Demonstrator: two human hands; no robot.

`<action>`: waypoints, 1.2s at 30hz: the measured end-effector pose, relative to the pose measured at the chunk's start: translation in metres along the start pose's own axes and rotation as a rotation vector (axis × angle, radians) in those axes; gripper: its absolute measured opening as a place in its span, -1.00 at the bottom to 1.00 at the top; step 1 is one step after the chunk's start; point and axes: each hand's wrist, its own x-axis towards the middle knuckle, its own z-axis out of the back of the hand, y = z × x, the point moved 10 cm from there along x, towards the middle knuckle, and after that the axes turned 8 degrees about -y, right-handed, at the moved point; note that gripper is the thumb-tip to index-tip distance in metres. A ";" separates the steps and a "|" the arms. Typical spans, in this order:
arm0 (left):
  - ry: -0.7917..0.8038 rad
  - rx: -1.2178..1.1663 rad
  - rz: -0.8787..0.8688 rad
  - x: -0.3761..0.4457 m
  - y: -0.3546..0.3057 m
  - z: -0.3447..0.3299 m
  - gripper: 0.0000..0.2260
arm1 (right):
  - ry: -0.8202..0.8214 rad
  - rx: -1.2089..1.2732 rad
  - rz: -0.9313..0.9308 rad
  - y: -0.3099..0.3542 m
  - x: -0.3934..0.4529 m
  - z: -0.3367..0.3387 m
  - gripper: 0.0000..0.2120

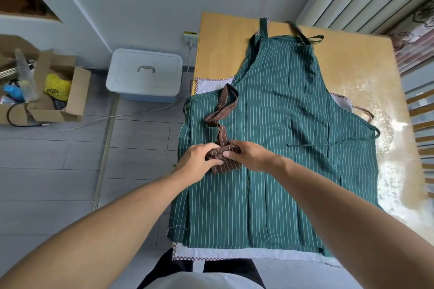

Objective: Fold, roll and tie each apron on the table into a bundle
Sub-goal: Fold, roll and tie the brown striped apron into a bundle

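tying off the brown bundle on the green apron, left hand and right hand both pinching it (soft, springy roll, so grip by the strap).

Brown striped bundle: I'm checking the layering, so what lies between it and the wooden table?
In the head view, the brown striped bundle rests on a green striped apron, over a white trimmed cloth on the wooden table.

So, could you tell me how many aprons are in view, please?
3: brown bundle in both hands, green apron flat beneath it, white apron under that; more may be hidden.
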 end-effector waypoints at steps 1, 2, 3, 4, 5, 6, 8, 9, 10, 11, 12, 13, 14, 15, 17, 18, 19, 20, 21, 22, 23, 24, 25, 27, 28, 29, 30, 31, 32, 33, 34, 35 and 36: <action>0.012 0.013 -0.025 0.000 -0.005 0.001 -0.75 | -0.006 0.062 -0.019 -0.001 -0.004 0.001 -0.70; 0.021 0.012 -0.038 0.001 -0.010 0.001 -0.78 | -0.022 0.123 -0.043 -0.005 -0.006 0.001 -0.71; 0.035 0.010 -0.035 0.002 -0.011 -0.001 -0.79 | -0.046 0.175 -0.075 -0.010 -0.007 0.002 -0.71; 0.049 0.007 -0.020 0.004 -0.010 -0.003 -0.80 | -0.079 0.222 -0.106 -0.016 -0.007 0.002 -0.70; 0.059 0.007 0.012 0.008 -0.007 -0.005 -0.81 | -0.099 0.271 -0.135 -0.019 -0.007 0.003 -0.69; 0.064 0.004 0.048 0.012 -0.002 -0.006 -0.78 | -0.116 0.333 -0.151 -0.021 -0.007 0.002 -0.66; 0.071 0.015 0.112 0.021 0.006 -0.007 -0.70 | -0.146 0.473 -0.220 -0.028 -0.007 0.000 -0.50; 0.075 0.031 0.137 0.024 0.007 -0.008 -0.68 | -0.168 0.533 -0.272 -0.032 -0.007 0.000 -0.45; 0.076 0.051 0.162 0.027 0.009 -0.009 -0.69 | -0.206 0.585 -0.330 -0.038 -0.008 0.000 -0.44; 0.061 0.061 0.188 0.030 0.009 -0.008 -0.71 | -0.257 0.615 -0.385 -0.045 -0.008 0.000 -0.45; 0.020 0.054 0.219 0.034 0.011 -0.003 -0.71 | -0.303 0.620 -0.427 -0.050 -0.007 0.000 -0.47; -0.037 0.049 0.252 0.037 0.014 0.005 -0.66 | -0.347 0.589 -0.465 -0.053 -0.006 0.001 -0.48; -0.087 0.065 0.271 0.040 0.016 0.013 -0.58 | -0.389 0.534 -0.496 -0.054 -0.005 0.005 -0.47; -0.095 0.099 0.272 0.042 0.016 0.019 -0.54 | -0.417 0.468 -0.529 -0.054 -0.005 0.009 -0.45; -0.031 0.164 0.242 0.046 0.010 0.017 -0.57 | -0.391 0.362 -0.603 -0.058 -0.004 0.007 -0.46; 0.008 0.185 0.231 0.046 0.008 0.012 -0.57 | -0.344 0.331 -0.640 -0.059 -0.006 0.003 -0.48; 0.029 0.195 0.228 0.045 0.004 0.008 -0.57 | -0.298 0.302 -0.663 -0.060 -0.009 -0.002 -0.49; 0.032 0.186 0.237 0.044 0.001 0.007 -0.57 | -0.275 0.287 -0.671 -0.059 -0.011 -0.003 -0.48; 0.025 0.162 0.257 0.041 0.000 0.002 -0.56 | -0.276 0.302 -0.679 -0.062 -0.014 -0.004 -0.46; 0.009 0.140 0.274 0.039 0.000 0.007 -0.57 | -0.297 0.339 -0.676 -0.058 -0.013 -0.004 -0.46; 0.013 0.114 0.278 0.038 0.001 0.006 -0.59 | -0.323 0.407 -0.686 -0.058 -0.015 -0.005 -0.49; 0.020 0.080 0.281 0.036 0.002 0.006 -0.62 | -0.351 0.504 -0.692 -0.058 -0.016 -0.006 -0.52; 0.032 0.040 0.280 0.031 0.003 0.009 -0.66 | -0.372 0.616 -0.689 -0.053 -0.017 -0.011 -0.54; 0.032 -0.050 0.257 0.020 0.000 0.018 -0.74 | -0.402 0.876 -0.656 -0.037 -0.021 -0.016 -0.62; 0.014 -0.091 0.240 0.015 -0.004 0.027 -0.77 | -0.407 0.986 -0.616 -0.024 -0.023 -0.013 -0.69; -0.004 -0.129 0.230 0.009 -0.010 0.035 -0.78 | -0.411 1.056 -0.569 -0.014 -0.026 -0.008 -0.76; -0.019 -0.164 0.208 0.005 -0.018 0.045 -0.79 | -0.416 1.107 -0.520 -0.003 -0.029 0.000 -0.80; -0.027 -0.196 0.187 0.000 -0.025 0.053 -0.79 | -0.405 1.150 -0.470 0.008 -0.032 0.007 -0.78; -0.028 -0.220 0.160 -0.005 -0.035 0.062 -0.77 | -0.398 1.189 -0.417 0.018 -0.035 0.015 -0.73; -0.028 -0.237 0.133 -0.010 -0.046 0.070 -0.75 | -0.393 1.208 -0.371 0.028 -0.040 0.023 -0.67; -0.027 -0.264 0.110 -0.014 -0.054 0.076 -0.75 | -0.400 1.200 -0.341 0.038 -0.045 0.031 -0.59; -0.026 -0.292 0.081 -0.016 -0.062 0.080 -0.75 | -0.417 1.175 -0.320 0.045 -0.052 0.037 -0.48; -0.021 -0.305 0.045 -0.020 -0.071 0.084 -0.75 | -0.451 1.142 -0.300 0.052 -0.060 0.044 -0.41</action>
